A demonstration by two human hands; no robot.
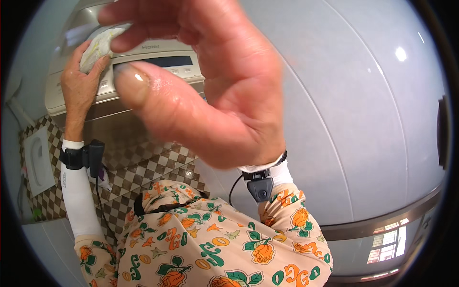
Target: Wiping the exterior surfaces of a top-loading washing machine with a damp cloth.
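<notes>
On the left, my left hand (pixel 79 79) grips a crumpled white cloth (pixel 95 52) with yellow-green lines, against the top of a Haier washing machine (pixel 125 84). Large and close to the camera, my right hand (pixel 222 86) is raised with its thumb and fingers apart and nothing between them; its skin looks wet. Behind it, the machine's dark display strip (pixel 175 61) and buttons are partly covered. Each wrist bears a strapped black device over a white sleeve.
Smooth pale wall panels (pixel 340 107) rise on the right. Below the machine lies a brown-and-white checkered floor (pixel 157 168), with a white squat toilet (pixel 38 161) at the left and a white-and-purple package (pixel 104 179) near my left forearm. A window (pixel 389 242) shows at lower right.
</notes>
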